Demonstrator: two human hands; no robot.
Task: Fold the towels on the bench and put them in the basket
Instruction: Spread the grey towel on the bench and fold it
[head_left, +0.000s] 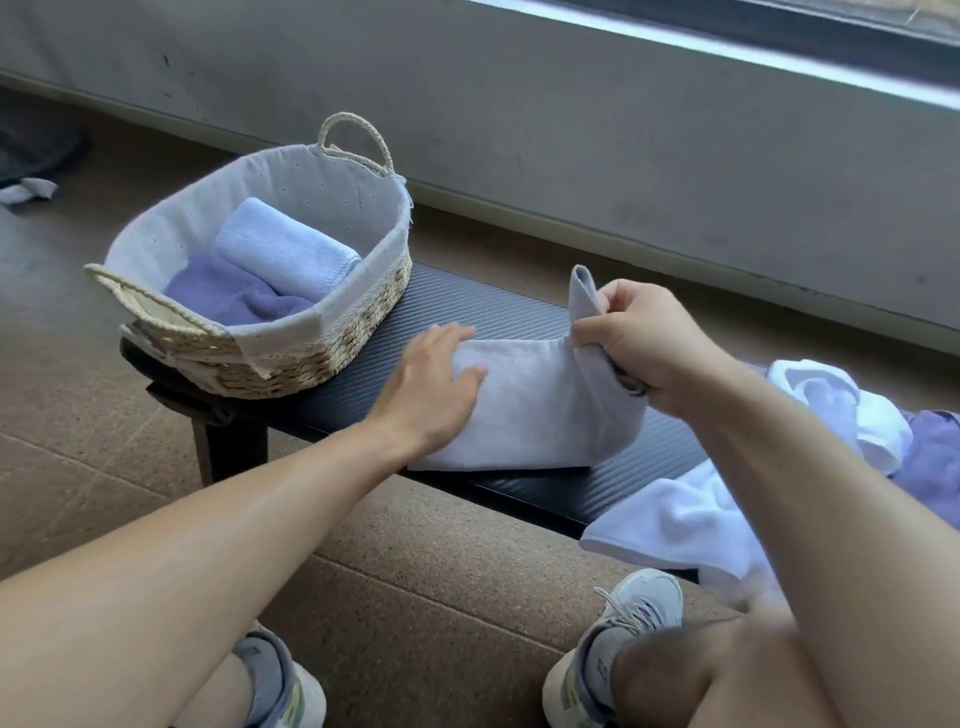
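Both hands (535, 364) on grey towel (540, 410), bench (467, 312) mid.

So the basket (249, 291) sits on the desk's (467, 312) left end with two folded towels (260, 270) in it, one towel (540, 405) lies mid-desk, and a loose pile (779, 467) covers the right end.

I can read no words, brands or numbers anywhere here. There may be a small mark on the side of my right shoe (602, 667), but it is too blurred to make out.
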